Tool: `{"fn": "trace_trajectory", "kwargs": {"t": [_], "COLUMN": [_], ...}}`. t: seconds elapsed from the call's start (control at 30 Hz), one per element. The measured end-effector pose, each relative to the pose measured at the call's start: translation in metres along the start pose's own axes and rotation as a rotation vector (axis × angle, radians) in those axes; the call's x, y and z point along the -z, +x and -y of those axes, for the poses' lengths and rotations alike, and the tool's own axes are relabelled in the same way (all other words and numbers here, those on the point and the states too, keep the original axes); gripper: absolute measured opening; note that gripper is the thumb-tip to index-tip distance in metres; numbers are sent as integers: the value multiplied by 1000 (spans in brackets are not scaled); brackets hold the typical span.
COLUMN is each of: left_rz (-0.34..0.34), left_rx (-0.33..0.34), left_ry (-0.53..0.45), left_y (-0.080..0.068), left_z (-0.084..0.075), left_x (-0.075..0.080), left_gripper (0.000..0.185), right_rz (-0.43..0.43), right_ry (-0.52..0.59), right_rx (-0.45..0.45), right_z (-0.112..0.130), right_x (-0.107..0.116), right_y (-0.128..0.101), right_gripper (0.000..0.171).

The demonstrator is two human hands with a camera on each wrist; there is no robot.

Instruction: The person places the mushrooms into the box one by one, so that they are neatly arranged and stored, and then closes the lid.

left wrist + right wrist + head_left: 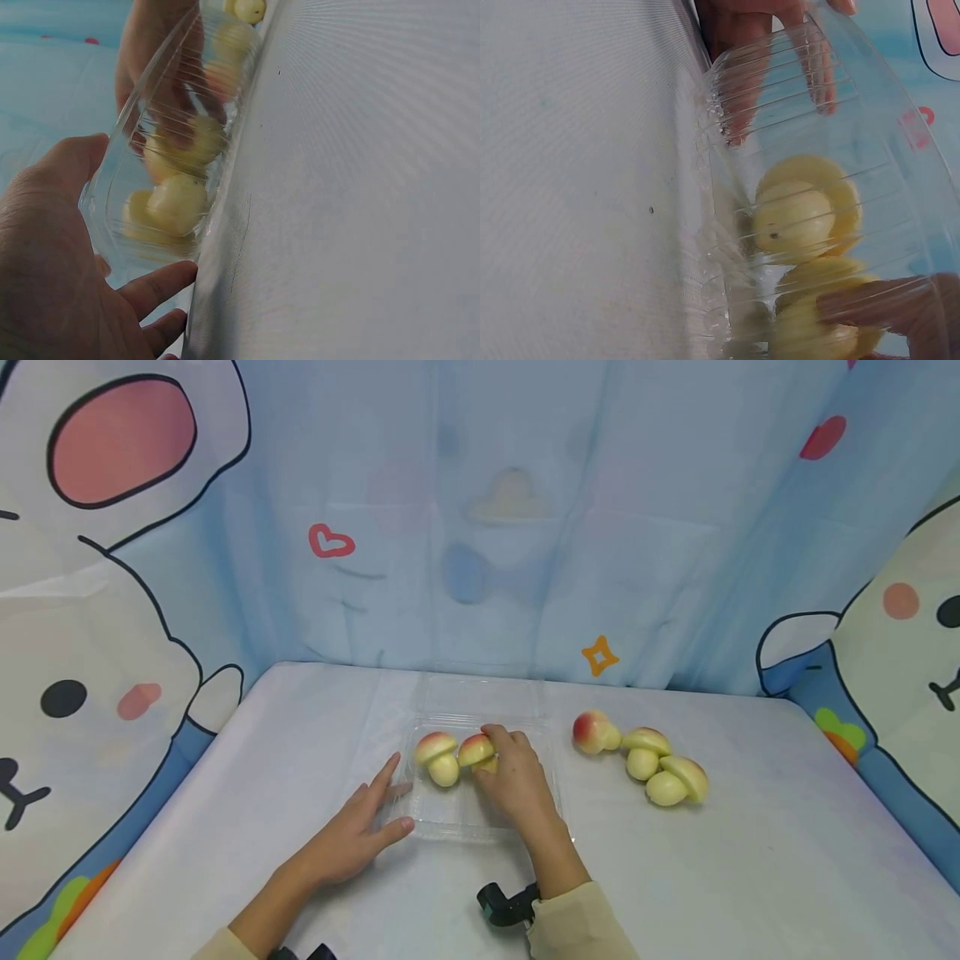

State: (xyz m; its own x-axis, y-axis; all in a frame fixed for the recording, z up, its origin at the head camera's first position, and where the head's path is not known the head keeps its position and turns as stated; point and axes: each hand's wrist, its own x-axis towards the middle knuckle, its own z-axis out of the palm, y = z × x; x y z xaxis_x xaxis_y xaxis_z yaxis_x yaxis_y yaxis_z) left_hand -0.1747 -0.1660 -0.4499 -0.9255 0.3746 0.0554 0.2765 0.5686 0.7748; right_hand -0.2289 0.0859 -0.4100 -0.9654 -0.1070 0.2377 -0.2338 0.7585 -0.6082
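Observation:
A clear plastic tray [450,818] lies on the white table, its lid folded open behind it. Inside stands one yellow toy mushroom with a red-tinged cap [438,757]. My right hand [491,747] grips a second mushroom [477,750] beside it, inside the tray. My left hand [390,810] rests flat on the table, its straight fingers touching the tray's left wall. The left wrist view shows the left hand [67,247] against the tray wall [112,187], with a mushroom [176,202] behind it. The right wrist view shows the free mushroom [795,217] through the tray [795,112].
Three more toy mushrooms [595,732], [645,752], [678,781] lie on the table to the right of the tray. A cartoon-printed blue cloth backdrop [510,527] closes off the back and both sides. A black wrist camera [506,903] sits on my right forearm.

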Motion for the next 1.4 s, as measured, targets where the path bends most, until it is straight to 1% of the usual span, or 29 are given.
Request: {"fn": "trace_trajectory", "kwargs": {"t": [0.27, 0.57, 1.07, 1.27, 1.4], "left_rz": [1, -1, 2, 0, -3], "left_rx": [9, 0, 9, 6, 1], "left_ry": [-2, -3, -4, -2, 0], "left_y": [0, 0, 0, -1, -1], "left_z": [-1, -1, -1, -2, -2], "left_x": [0, 0, -1, 0, 0], "left_gripper": [88, 88, 87, 87, 87], "right_rz": [3, 7, 44, 25, 5], "right_ry": [-7, -23, 2, 23, 19], "right_rx": [-15, -14, -80, -59, -40], "right_z": [2, 3, 9, 17, 21], "right_x": [0, 5, 23, 37, 46], "right_y": [-1, -2, -3, -5, -7], "right_gripper": [60, 61, 65, 64, 63]}}
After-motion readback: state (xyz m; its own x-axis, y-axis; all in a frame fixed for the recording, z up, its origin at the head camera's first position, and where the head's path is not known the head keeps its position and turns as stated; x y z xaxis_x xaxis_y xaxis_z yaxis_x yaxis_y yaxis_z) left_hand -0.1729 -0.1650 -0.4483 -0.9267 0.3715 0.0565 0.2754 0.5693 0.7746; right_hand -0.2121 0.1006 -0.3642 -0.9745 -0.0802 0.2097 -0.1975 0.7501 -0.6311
